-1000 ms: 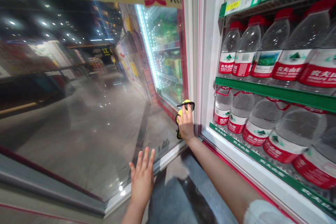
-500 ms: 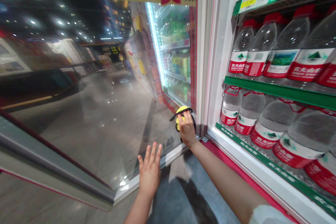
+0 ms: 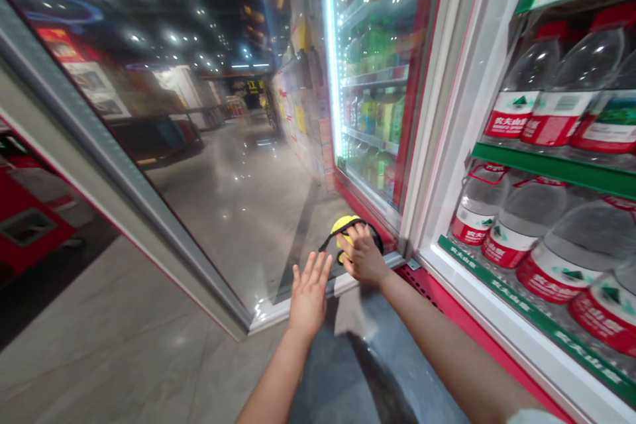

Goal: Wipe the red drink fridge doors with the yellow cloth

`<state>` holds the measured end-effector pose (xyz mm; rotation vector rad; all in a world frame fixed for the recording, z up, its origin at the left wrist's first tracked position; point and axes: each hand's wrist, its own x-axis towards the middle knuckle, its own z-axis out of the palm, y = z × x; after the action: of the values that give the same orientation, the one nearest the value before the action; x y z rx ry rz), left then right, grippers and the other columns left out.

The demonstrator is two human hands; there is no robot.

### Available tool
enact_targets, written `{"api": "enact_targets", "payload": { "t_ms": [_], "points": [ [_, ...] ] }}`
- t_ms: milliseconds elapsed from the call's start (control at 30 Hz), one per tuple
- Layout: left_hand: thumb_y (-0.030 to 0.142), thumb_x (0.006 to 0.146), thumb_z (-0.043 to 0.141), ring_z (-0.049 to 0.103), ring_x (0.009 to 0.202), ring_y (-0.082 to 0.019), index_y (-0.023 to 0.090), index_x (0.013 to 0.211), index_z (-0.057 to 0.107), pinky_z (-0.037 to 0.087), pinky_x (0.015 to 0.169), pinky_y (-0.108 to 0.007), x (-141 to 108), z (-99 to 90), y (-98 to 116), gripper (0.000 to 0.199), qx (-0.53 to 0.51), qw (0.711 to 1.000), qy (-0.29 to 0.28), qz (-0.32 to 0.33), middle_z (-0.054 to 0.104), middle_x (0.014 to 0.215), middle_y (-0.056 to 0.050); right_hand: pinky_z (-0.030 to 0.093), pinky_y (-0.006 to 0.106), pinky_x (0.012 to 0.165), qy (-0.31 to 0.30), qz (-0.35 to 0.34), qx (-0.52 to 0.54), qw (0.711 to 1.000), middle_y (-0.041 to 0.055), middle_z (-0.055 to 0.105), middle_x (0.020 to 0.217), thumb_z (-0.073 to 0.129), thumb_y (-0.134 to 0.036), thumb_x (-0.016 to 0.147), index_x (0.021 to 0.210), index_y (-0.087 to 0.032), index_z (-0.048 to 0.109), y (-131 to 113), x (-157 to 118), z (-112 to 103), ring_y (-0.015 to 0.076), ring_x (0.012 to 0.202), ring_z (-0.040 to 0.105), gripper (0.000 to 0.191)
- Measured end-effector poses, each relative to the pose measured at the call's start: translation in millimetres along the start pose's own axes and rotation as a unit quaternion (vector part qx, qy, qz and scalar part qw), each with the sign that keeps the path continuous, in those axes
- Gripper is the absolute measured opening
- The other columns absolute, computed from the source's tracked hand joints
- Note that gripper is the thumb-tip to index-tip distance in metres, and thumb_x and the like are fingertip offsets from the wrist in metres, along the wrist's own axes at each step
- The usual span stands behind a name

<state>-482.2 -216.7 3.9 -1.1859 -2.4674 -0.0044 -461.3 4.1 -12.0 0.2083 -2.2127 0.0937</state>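
Note:
My right hand (image 3: 365, 257) lies over a round yellow-and-black glass wiper (image 3: 342, 225), with the fingers bent onto it. A black strip crosses the wiper's top and sticks out to the left. The wiper is at the lower inside of the glass door (image 3: 238, 212), near the hinge-side corner; my palm hides part of it. Just left of it, my left hand (image 3: 309, 295) is spread with the fingers pointing up, in front of the glass near the bottom frame. Nothing is in that hand. Whether its fingertips touch the glass cannot be made out.
The door stands open beside a cooler, whose shelves hold several large water bottles (image 3: 541, 225) on my right. Green shelf edges (image 3: 561, 175) run along them. Left is the door's metal frame (image 3: 149, 199). A red machine (image 3: 30, 212) stands beyond; another lit cooler (image 3: 372, 79) shows through the glass.
The view has turned left, showing more floor and the red machine. My right hand and the wiper sit farther from the hinge corner. My left hand is closer to the right one.

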Motion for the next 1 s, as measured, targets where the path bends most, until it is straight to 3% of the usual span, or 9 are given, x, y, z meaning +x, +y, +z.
{"api": "enact_targets", "payload": {
  "t_ms": [67,167,267,367,467,667,767,867,1000],
  "points": [
    [-0.003,0.078,0.043,0.022,0.157,-0.025,0.019,0.161,0.029,0.03,0.124,-0.056,-2,-2.0,-7,0.087,-0.001,1.0,0.012,0.02,0.026,0.168,-0.008,0.034,0.068,0.117,-0.038,-0.055,-0.004,0.998,0.0144,0.055,0.144,0.051,-0.013,0.094,0.144,-0.026,0.056,12,-6,-3,0.0342,0.141,0.043,0.052],
    [-0.001,0.082,0.042,0.023,0.157,-0.022,0.018,0.161,0.027,0.025,0.127,-0.049,-8,-5.5,-21,0.083,0.016,0.998,0.049,0.034,0.026,0.168,-0.009,0.035,0.068,0.115,-0.01,0.037,-0.024,0.999,0.0168,0.05,0.151,0.045,-0.008,0.093,0.143,-0.023,0.058,16,5,-5,0.0369,0.145,0.038,0.054],
    [0.004,0.087,0.044,0.021,0.158,-0.026,0.019,0.161,0.027,0.014,0.129,-0.055,-16,-9.9,-33,0.078,0.042,0.994,0.095,-0.023,0.025,0.168,-0.01,0.033,0.07,0.116,0.031,0.115,-0.023,0.993,0.0179,0.042,0.159,0.044,-0.009,0.093,0.148,-0.021,0.055,-8,26,-1,0.0412,0.151,0.029,0.057],
    [0.011,0.092,0.048,0.021,0.157,-0.03,0.019,0.161,0.028,0.009,0.127,-0.064,-23,-13.3,-45,0.073,0.058,0.986,0.124,-0.1,0.023,0.168,-0.013,0.034,0.066,0.118,-0.013,0.034,0.003,0.999,0.0129,0.054,0.15,0.047,-0.011,0.096,0.148,-0.029,0.055,-32,31,1,0.0357,0.143,0.042,0.055],
    [0.008,0.092,0.05,0.022,0.157,-0.031,0.027,0.16,0.031,0.009,0.125,-0.067,-28,-12.6,-55,0.073,0.062,0.981,0.126,-0.13,0.023,0.169,-0.012,0.034,0.062,0.12,-0.057,-0.06,0.02,0.996,0.0083,0.065,0.137,0.052,-0.013,0.097,0.144,-0.036,0.058,-40,26,-5,0.0298,0.131,0.053,0.052],
    [0.0,0.088,0.049,0.023,0.157,-0.029,0.035,0.159,0.03,0.015,0.123,-0.068,-32,-4.4,-63,0.081,0.047,0.986,0.099,-0.124,0.025,0.168,-0.009,0.027,0.067,0.122,0.023,0.035,0.009,0.999,0.0082,0.055,0.151,0.048,-0.013,0.098,0.146,-0.033,0.057,-64,48,-8,0.0353,0.145,0.041,0.053],
    [-0.003,0.086,0.046,0.024,0.157,-0.028,0.034,0.159,0.032,0.018,0.123,-0.067,-32,-10.8,-65,0.082,0.041,0.988,0.099,-0.112,0.024,0.168,-0.009,0.03,0.062,0.123,-0.008,-0.016,0.034,0.999,0.0056,0.055,0.152,0.047,-0.013,0.097,0.148,-0.034,0.054,-77,52,-5,0.032,0.144,0.043,0.056],
    [-0.005,0.085,0.042,0.022,0.157,-0.025,0.029,0.16,0.032,0.022,0.125,-0.061,-35,-25.0,-72,0.082,0.041,0.991,0.095,-0.083,0.024,0.169,-0.008,0.034,0.059,0.121,-0.05,-0.083,0.039,0.995,0.0053,0.064,0.142,0.048,-0.011,0.097,0.142,-0.034,0.06,-74,47,-3,0.0286,0.134,0.053,0.052],
    [-0.001,0.087,0.042,0.021,0.157,-0.022,0.022,0.16,0.031,0.021,0.128,-0.052,-51,-40.4,-90,0.077,0.06,0.993,0.093,-0.04,0.026,0.168,-0.006,0.028,0.067,0.121,0.029,0.036,0.001,0.999,0.01,0.056,0.151,0.048,-0.008,0.095,0.143,-0.028,0.06,-79,60,3,0.0351,0.144,0.042,0.054]
  ]
}}
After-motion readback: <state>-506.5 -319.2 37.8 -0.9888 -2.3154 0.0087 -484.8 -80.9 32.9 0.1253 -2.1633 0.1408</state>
